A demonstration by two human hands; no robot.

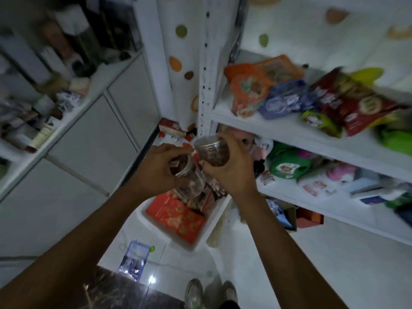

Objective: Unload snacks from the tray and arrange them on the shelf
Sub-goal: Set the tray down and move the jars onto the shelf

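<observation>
Hands (156, 168) raised, each gripping jar (214, 152)

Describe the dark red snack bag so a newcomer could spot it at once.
Start at the white shelf unit on the right and look at its upper board in view. Among the bags lying there, the dark red bag sits right of the blue bag. It alone is deep red with pale lettering and a round emblem.

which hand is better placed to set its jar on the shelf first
Right, probably. The right hand holds its clear jar higher and nearer the white shelf; the left hand holds its jar lower, over the tray.
</observation>
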